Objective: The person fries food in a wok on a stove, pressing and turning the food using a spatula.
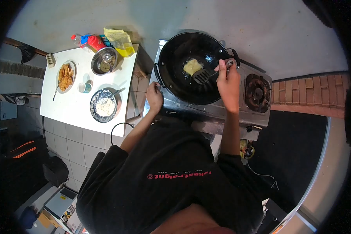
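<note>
A black wok (pixel 179 84) sits on the stove, with a pale yellow piece of food (pixel 192 67) frying in it. My right hand (pixel 228 82) grips the handle of a black slotted spatula (pixel 201 77), whose head lies in the wok beside the food's lower right edge. By the stove's left edge, my left hand (pixel 155 96) has its fingers curled close to the wok's left loop handle (pixel 158 75). Whether those fingers hold the handle or the stove edge is hard to make out.
Right of the wok is a bare burner (pixel 258 93) on the steel stove (pixel 238 113). The white table (pixel 72 107) at left carries a plate of fried food (pixel 66 77), a metal bowl (pixel 104 61), a bowl of white batter (pixel 103 106), a cup (pixel 84 87), bottles and a yellow pouch (pixel 120 42).
</note>
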The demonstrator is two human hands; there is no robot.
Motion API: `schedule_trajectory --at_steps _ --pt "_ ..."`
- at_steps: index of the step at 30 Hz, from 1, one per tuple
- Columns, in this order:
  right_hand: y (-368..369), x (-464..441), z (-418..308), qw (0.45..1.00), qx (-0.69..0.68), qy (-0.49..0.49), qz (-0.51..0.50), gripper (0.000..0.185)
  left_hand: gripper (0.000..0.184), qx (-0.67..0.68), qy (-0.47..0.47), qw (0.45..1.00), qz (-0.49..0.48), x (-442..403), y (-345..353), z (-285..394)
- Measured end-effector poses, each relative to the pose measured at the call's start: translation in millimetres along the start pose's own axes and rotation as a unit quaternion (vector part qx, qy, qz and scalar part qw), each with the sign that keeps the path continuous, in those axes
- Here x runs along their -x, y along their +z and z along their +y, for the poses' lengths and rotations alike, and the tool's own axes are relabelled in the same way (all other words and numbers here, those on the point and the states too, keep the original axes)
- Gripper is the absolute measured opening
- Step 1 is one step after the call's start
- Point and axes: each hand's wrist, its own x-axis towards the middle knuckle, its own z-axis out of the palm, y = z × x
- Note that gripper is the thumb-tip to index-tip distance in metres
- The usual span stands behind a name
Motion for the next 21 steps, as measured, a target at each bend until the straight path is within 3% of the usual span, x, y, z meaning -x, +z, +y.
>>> schedule_trajectory --at_steps 7,12,16,21 --pt "-4 3 2 0.999 0.049 -0.002 -0.012 0.031 0.018 -0.005 -0.026 0.999 -0.027 0 1 -7" --pt "-5 7 8 0.999 -0.033 0.019 0.027 0.029 0.017 -0.033 -0.004 0.999 -0.004 1 2 -5" --pt "-6 8 12 0.997 0.078 -0.002 -0.004 0.028 0.016 -0.039 -0.009 0.999 -0.007 1 -2 3" --pt "-6 9 7 1.000 0.000 -0.005 -0.007 0.029 0.020 -0.009 0.001 1.000 0.004 -1 6 -13"
